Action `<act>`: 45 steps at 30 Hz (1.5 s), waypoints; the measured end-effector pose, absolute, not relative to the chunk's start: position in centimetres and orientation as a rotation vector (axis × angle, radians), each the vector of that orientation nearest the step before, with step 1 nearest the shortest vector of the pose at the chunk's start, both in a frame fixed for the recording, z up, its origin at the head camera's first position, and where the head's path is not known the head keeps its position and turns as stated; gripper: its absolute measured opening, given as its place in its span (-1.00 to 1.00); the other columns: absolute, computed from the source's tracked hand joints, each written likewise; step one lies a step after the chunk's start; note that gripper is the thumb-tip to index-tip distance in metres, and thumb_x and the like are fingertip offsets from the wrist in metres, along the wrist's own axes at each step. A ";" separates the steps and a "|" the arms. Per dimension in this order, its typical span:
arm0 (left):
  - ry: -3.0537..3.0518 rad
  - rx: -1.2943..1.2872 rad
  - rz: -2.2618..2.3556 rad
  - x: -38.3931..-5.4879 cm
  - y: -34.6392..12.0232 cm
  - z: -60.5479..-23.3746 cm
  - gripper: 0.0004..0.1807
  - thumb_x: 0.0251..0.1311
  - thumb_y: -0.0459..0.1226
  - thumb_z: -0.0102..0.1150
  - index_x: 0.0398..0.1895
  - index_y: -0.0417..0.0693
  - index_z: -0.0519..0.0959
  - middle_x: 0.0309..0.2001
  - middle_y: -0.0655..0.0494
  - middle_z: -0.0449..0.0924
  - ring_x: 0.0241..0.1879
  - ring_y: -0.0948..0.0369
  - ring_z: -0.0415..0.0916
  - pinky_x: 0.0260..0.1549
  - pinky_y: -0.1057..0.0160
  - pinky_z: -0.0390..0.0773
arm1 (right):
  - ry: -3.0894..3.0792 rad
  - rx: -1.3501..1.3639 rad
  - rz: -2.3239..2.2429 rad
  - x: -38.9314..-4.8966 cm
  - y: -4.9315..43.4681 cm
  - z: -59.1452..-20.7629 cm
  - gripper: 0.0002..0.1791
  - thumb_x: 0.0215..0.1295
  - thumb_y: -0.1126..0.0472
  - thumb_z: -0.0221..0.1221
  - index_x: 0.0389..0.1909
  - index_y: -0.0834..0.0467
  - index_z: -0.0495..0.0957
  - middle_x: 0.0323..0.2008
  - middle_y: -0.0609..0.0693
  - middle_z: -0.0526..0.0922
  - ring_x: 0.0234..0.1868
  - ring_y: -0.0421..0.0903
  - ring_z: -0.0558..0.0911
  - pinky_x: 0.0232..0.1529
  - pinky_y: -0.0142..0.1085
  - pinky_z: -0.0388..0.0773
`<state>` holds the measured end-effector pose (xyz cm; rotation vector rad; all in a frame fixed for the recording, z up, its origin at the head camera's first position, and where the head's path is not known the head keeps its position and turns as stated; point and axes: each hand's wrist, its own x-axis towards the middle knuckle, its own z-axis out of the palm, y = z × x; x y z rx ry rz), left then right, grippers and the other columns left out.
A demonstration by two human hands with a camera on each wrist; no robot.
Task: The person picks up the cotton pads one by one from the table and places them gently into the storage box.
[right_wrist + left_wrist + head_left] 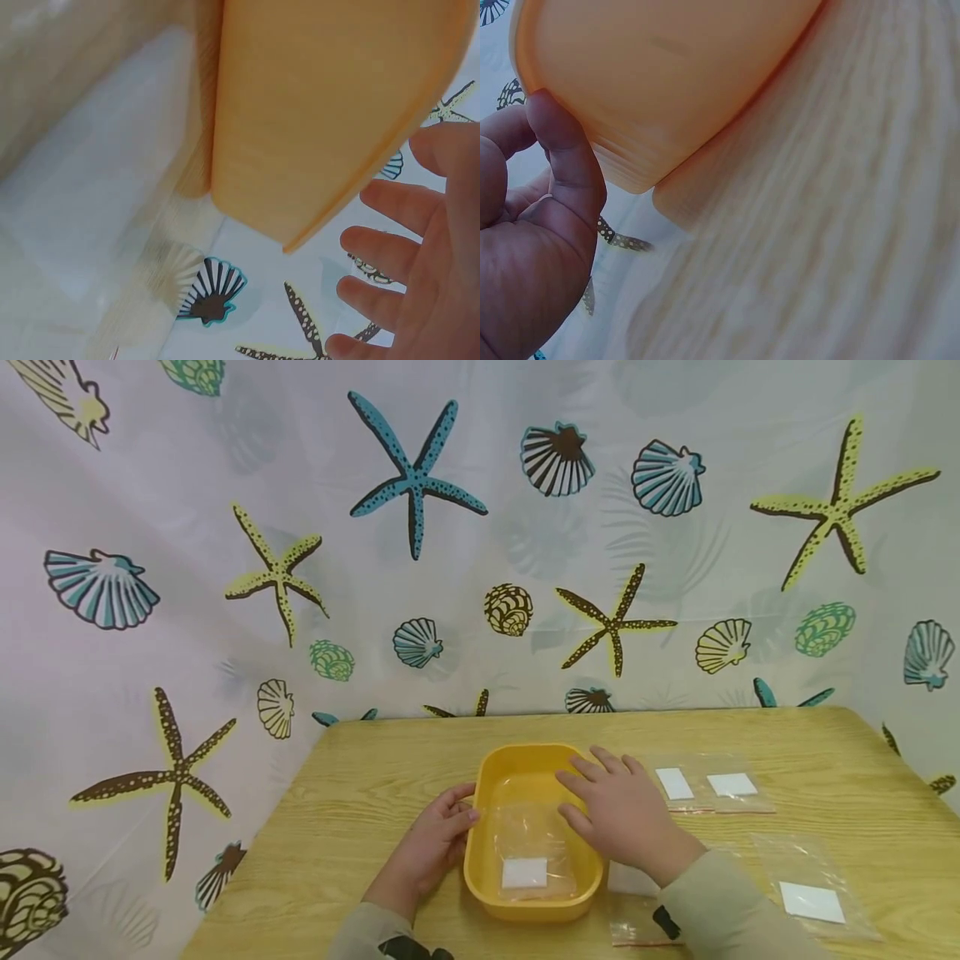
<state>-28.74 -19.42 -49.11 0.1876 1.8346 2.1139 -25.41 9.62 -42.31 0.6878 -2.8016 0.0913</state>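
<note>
A yellow plastic tub [487, 906] stands on the wooden table. Inside it lies a clear zip bag [558, 852] with a white rectangle [524, 872] in its lower part. My left hand [435, 835] holds the tub's left side, thumb at the rim and the other fingers against the outer wall. In the left wrist view, the thumb presses the edge of the tub [675, 90]. My right hand [618, 806] is held over the tub's right rim with fingers spread and nothing in it. The right wrist view shows those fingers [382, 251] apart beside the tub's edge.
Right of the tub, a pair of clear bags [712, 810] with white rectangles lies at the back. Another bag [812, 902] is nearer the front right, and one more [633, 931] is partly under my right forearm. A patterned curtain [480, 527] hangs behind the table [360, 768].
</note>
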 end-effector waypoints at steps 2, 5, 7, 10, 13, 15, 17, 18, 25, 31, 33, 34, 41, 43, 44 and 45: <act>1.830 0.197 2.117 -28.8 -19.4 -49.1 -0.43 0.49 -0.37 0.03 0.51 -0.18 0.20 -0.03 -0.17 0.44 -0.19 0.12 0.54 -0.21 0.23 0.65 | -2.798 0.690 0.094 -25.6 10.3 -42.3 -0.42 0.48 -0.24 0.02 0.37 -0.06 0.51 0.41 0.05 0.41 0.45 0.19 0.28 0.35 0.25 0.21; 1.824 0.203 2.119 -28.8 -19.4 -49.1 -0.43 0.49 -0.37 0.02 0.51 -0.18 0.19 -0.01 -0.20 0.43 -0.18 0.12 0.54 -0.21 0.22 0.66 | -2.789 0.685 0.104 -26.0 11.3 -42.5 -0.41 0.48 -0.23 0.02 0.39 -0.05 0.48 0.43 0.07 0.38 0.46 0.20 0.27 0.35 0.26 0.20; 1.819 0.201 2.123 -28.8 -19.4 -49.0 -0.42 0.49 -0.38 0.02 0.52 -0.18 0.19 0.00 -0.20 0.43 -0.18 0.11 0.54 -0.20 0.22 0.66 | -2.778 0.679 0.108 -26.3 12.0 -42.7 -0.40 0.48 -0.23 0.04 0.41 -0.04 0.47 0.44 0.08 0.37 0.46 0.21 0.27 0.34 0.26 0.21; 1.822 0.193 2.122 -28.8 -19.4 -49.1 -0.42 0.49 -0.37 0.03 0.52 -0.17 0.19 -0.01 -0.19 0.44 -0.19 0.12 0.55 -0.22 0.23 0.66 | -2.771 0.668 0.125 -26.6 13.1 -42.9 -0.39 0.46 -0.21 0.07 0.42 -0.01 0.45 0.44 0.11 0.37 0.45 0.23 0.27 0.31 0.29 0.23; 1.824 0.189 2.120 -28.8 -19.5 -49.0 -0.41 0.48 -0.36 0.05 0.51 -0.17 0.20 -0.03 -0.17 0.44 -0.21 0.14 0.55 -0.23 0.24 0.66 | -2.791 0.645 0.126 -26.9 14.2 -43.2 -0.37 0.47 -0.22 0.06 0.44 -0.01 0.43 0.46 0.13 0.33 0.46 0.24 0.25 0.31 0.30 0.22; 1.824 0.189 2.117 -28.8 -19.5 -49.0 -0.41 0.48 -0.36 0.06 0.51 -0.17 0.20 -0.04 -0.15 0.44 -0.22 0.14 0.54 -0.24 0.24 0.66 | -2.814 0.630 0.127 -27.0 14.9 -43.3 -0.36 0.47 -0.23 0.05 0.45 -0.01 0.41 0.47 0.13 0.31 0.47 0.24 0.23 0.32 0.31 0.21; 1.828 0.190 2.111 -28.7 -19.5 -48.9 -0.41 0.47 -0.35 0.07 0.51 -0.17 0.20 -0.05 -0.14 0.44 -0.23 0.15 0.54 -0.26 0.24 0.65 | -2.834 0.616 0.131 -27.1 15.6 -43.3 -0.34 0.46 -0.25 0.05 0.46 -0.02 0.40 0.47 0.14 0.30 0.48 0.25 0.21 0.32 0.32 0.19; 1.831 0.194 2.108 -28.7 -19.5 -48.9 -0.41 0.47 -0.35 0.07 0.51 -0.17 0.20 -0.05 -0.14 0.44 -0.23 0.15 0.54 -0.26 0.24 0.65 | -2.845 0.609 0.135 -27.2 15.9 -43.4 -0.34 0.46 -0.25 0.05 0.46 -0.02 0.39 0.48 0.15 0.29 0.48 0.26 0.20 0.32 0.33 0.18; 1.843 0.185 2.109 -28.6 -19.5 -48.8 -0.42 0.47 -0.35 0.07 0.50 -0.17 0.22 -0.06 -0.12 0.44 -0.25 0.16 0.53 -0.26 0.26 0.65 | -2.909 0.579 0.139 -27.7 18.1 -43.7 -0.31 0.45 -0.27 0.05 0.49 -0.04 0.35 0.50 0.17 0.25 0.49 0.30 0.16 0.31 0.40 0.13; 1.844 0.187 2.107 -28.7 -19.5 -48.9 -0.42 0.49 -0.37 0.03 0.51 -0.19 0.19 -0.06 -0.14 0.44 -0.25 0.16 0.53 -0.27 0.26 0.65 | -2.953 0.553 0.127 -28.3 19.6 -44.4 -0.31 0.44 -0.23 0.09 0.49 -0.01 0.35 0.49 0.19 0.26 0.49 0.33 0.14 0.29 0.44 0.09; 1.839 0.185 2.110 -28.7 -19.5 -49.0 -0.43 0.49 -0.37 0.02 0.51 -0.18 0.20 -0.05 -0.15 0.44 -0.25 0.16 0.53 -0.27 0.26 0.65 | -2.965 0.549 0.126 -28.4 20.2 -44.7 -0.30 0.44 -0.23 0.10 0.49 -0.01 0.35 0.49 0.19 0.25 0.49 0.34 0.14 0.28 0.45 0.09; 1.839 0.183 2.110 -28.7 -19.5 -49.0 -0.43 0.49 -0.37 0.02 0.51 -0.18 0.20 -0.04 -0.15 0.44 -0.25 0.16 0.53 -0.26 0.26 0.65 | -2.973 0.550 0.127 -28.5 20.5 -44.8 -0.30 0.44 -0.23 0.09 0.49 -0.01 0.34 0.49 0.19 0.25 0.49 0.35 0.13 0.28 0.46 0.08; 1.837 0.180 2.106 -28.7 -19.5 -48.9 -0.43 0.50 -0.37 0.02 0.51 -0.17 0.20 -0.01 -0.17 0.45 -0.22 0.15 0.54 -0.25 0.27 0.63 | -3.036 0.552 0.150 -28.9 22.6 -45.0 -0.24 0.43 -0.30 0.06 0.52 -0.01 0.29 0.50 0.25 0.20 0.48 0.39 0.10 0.26 0.49 0.04; 1.841 0.179 2.104 -28.6 -19.4 -48.9 -0.43 0.49 -0.37 0.02 0.51 -0.17 0.21 -0.01 -0.17 0.45 -0.23 0.16 0.53 -0.26 0.28 0.63 | -3.053 0.558 0.160 -29.1 23.2 -45.1 -0.22 0.43 -0.31 0.06 0.53 0.01 0.28 0.50 0.28 0.19 0.48 0.41 0.10 0.25 0.50 0.03; 1.843 0.176 2.103 -28.6 -19.5 -48.9 -0.43 0.49 -0.37 0.02 0.51 -0.17 0.21 -0.01 -0.17 0.45 -0.23 0.15 0.53 -0.26 0.28 0.63 | -3.060 0.557 0.163 -29.2 23.5 -45.2 -0.22 0.43 -0.31 0.05 0.53 0.01 0.28 0.50 0.28 0.19 0.47 0.41 0.10 0.26 0.50 0.02; 1.845 0.176 2.102 -28.6 -19.4 -48.9 -0.44 0.49 -0.37 0.02 0.51 -0.17 0.21 -0.02 -0.18 0.45 -0.22 0.15 0.53 -0.26 0.28 0.63 | -3.064 0.557 0.168 -29.3 23.7 -45.3 -0.22 0.43 -0.32 0.05 0.53 0.01 0.28 0.50 0.28 0.19 0.47 0.42 0.11 0.25 0.51 0.02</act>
